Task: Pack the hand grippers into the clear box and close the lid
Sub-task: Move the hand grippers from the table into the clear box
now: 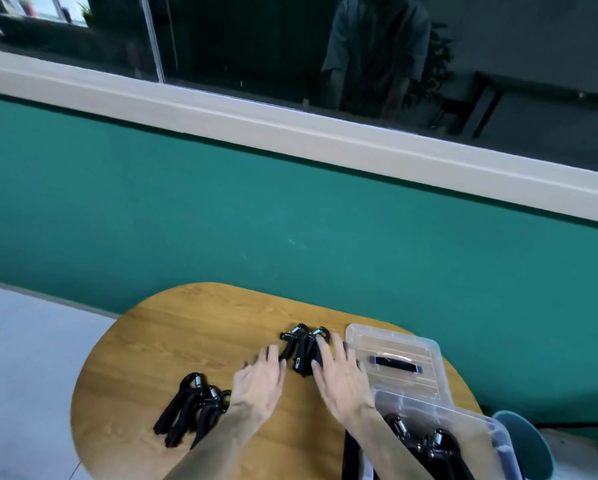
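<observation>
A small pile of black hand grippers [299,348] with metal springs lies near the far side of the oval wooden table [159,344]. My left hand [261,379] reaches toward its left side with fingers spread and holds nothing. My right hand [337,374] lies over the pile's right side with straight fingers. A second pile of grippers [193,408] lies at the front left. The clear box [477,427] stands open at the front right, with several grippers [429,441] inside. Its clear lid [394,358], with a dark handle, lies flat behind it.
A teal wall with a white window sill runs behind the table. The window glass reflects a person. A teal bin [529,441] stands at the right past the table edge. Grey floor shows to the left.
</observation>
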The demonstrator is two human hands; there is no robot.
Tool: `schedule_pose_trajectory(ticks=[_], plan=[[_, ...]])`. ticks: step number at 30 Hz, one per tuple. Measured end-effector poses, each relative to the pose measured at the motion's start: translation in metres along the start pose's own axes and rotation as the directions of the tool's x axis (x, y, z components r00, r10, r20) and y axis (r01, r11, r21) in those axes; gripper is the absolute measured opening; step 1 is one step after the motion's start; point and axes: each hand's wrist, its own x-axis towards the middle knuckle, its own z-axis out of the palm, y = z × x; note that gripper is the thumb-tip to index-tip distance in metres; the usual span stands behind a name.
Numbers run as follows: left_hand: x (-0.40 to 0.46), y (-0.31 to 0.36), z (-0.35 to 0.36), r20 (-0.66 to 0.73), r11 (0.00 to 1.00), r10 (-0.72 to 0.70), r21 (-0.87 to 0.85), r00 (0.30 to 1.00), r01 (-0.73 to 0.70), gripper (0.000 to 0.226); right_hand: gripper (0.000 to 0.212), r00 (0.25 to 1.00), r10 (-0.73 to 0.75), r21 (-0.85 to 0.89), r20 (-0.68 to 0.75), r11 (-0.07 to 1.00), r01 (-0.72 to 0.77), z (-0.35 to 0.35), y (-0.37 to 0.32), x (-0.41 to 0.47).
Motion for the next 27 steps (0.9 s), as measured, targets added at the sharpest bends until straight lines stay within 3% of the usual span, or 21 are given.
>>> schedule_pose_trajectory(ticks=[4,7,10,20,27], plan=[[0.012,-0.046,-0.014,0.033,0.995,-0.042,0.087,0.999,0.039,0.038,0.084,0.996,-0.014,-0.057,0.083,0.998,0.018,0.01,-0.028,0.028],[0.022,-0.081,-0.014,0.067,0.99,-0.051,0.133,0.996,0.042,0.039,0.07,0.997,0.022,-0.1,0.078,0.995,-0.014,0.017,-0.046,0.042],[0.032,-0.107,-0.005,0.094,0.984,-0.047,0.178,0.994,0.03,0.043,0.057,0.982,0.043,-0.066,0.183,0.997,-0.032,0.032,-0.058,0.054],[0.058,-0.157,0.042,0.268,0.985,-0.12,0.156,0.956,0.079,0.056,0.05,0.963,0.09,-0.029,0.255,0.996,-0.086,0.087,-0.065,0.112],[0.052,-0.208,0.093,0.271,0.973,-0.22,0.131,0.937,0.19,0.07,0.052,0.951,0.152,0.029,0.269,0.986,-0.165,0.143,-0.063,0.146]])
